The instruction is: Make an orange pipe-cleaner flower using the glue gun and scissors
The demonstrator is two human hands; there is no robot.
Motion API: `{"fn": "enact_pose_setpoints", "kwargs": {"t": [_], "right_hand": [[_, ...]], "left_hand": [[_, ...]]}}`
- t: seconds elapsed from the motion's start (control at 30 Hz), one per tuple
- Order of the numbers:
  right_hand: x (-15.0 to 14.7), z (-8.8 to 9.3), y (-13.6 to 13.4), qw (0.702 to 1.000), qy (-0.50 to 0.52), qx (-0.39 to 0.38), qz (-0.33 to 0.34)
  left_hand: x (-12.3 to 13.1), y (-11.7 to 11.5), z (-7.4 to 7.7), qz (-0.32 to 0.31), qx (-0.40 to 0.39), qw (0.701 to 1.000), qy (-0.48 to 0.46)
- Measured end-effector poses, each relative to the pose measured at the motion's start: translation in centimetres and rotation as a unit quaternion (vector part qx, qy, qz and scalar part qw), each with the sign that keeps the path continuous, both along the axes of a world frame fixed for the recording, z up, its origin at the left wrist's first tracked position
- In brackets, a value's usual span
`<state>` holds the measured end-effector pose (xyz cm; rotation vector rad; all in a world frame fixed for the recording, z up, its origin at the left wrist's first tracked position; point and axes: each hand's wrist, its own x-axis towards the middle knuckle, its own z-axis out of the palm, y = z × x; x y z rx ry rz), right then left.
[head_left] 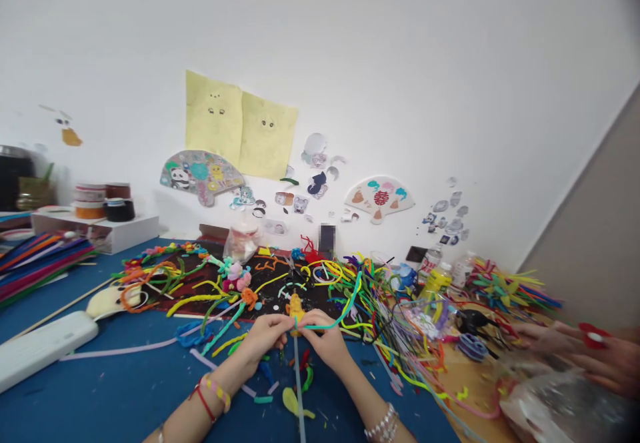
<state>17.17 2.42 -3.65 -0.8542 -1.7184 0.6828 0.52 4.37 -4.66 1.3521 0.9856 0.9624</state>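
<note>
Left hand [265, 339] and right hand [325, 341] clamp a yellow pipe-cleaner twist [295, 313]

The two hands are together at the front edge of the work area, their fingers closed from either side on the yellow pipe-cleaner twist. It sits at the top of a long pale blue stem [299, 389], which drops straight down between the hands and out past the bottom of the view. A teal pipe cleaner [333, 325] runs from the twist across the right hand, then curves up and away to the right. A red cord and a beaded band circle the left wrist [210, 393], and a pearl-like bracelet [383, 424] sits on the right wrist.

Below the hands, scraps of pipe cleaner lie on a blue tabletop [125, 389]. Beyond them, a black sheet [273, 299] carries a dense tangle of colored pipe cleaners, with a large multicolored spray [390, 316] fanning out to its right. A bundle of straight pipe cleaners [40, 266] lies at the far left, beside a white rectangular object [43, 348]. At the right edge, a co-worker's blurred hands [560, 349] rest near a plastic bag [555, 406], one finger bearing something red
</note>
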Motion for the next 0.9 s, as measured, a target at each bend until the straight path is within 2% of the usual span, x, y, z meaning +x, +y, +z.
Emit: {"fn": "enact_pose_setpoints", "kwargs": {"t": [0.17, 0.23, 0.3, 0.37, 0.43, 0.5, 0.57, 0.63, 0.7, 0.9], "right_hand": [[-0.1, -0.4, 0.3, 0.997, 0.053, -0.050, 0.010], [-0.2, -0.8, 0.5, 0.992, 0.081, -0.092, 0.019], [-0.3, -1.1, 0.7, 0.985, 0.108, -0.134, 0.032], [-0.5, -1.4, 0.8, 0.976, 0.132, -0.166, 0.044], [-0.6, -1.5, 0.9, 0.970, 0.151, -0.185, 0.051], [-0.6, -1.4, 0.9, 0.966, 0.162, -0.196, 0.054], [-0.6, -1.2, 0.9, 0.965, 0.164, -0.198, 0.054], [-0.6, -1.0, 0.8, 0.967, 0.159, -0.194, 0.052], [-0.7, -0.8, 0.7, 0.970, 0.151, -0.186, 0.049], [-0.9, -0.6, 0.4, 0.978, 0.123, -0.163, 0.047]], "left_hand": [[0.3, -1.0, 1.2, -0.021, 0.055, 0.998, -0.004], [0.3, -1.5, 1.6, -0.016, 0.110, 0.994, 0.007], [0.3, -1.8, 1.9, 0.005, 0.215, 0.975, 0.056], [0.2, -2.0, 1.9, 0.023, 0.323, 0.938, 0.123], [0.1, -1.9, 1.9, 0.029, 0.366, 0.918, 0.152], [0.1, -1.7, 1.9, 0.020, 0.325, 0.937, 0.128], [0.2, -1.3, 1.8, -0.005, 0.220, 0.973, 0.077], [0.2, -0.8, 1.7, -0.036, 0.120, 0.991, 0.038], [0.1, -0.4, 1.5, -0.058, 0.070, 0.996, 0.026], [-0.2, -0.6, 1.5, -0.083, -0.014, 0.996, 0.008]]}}
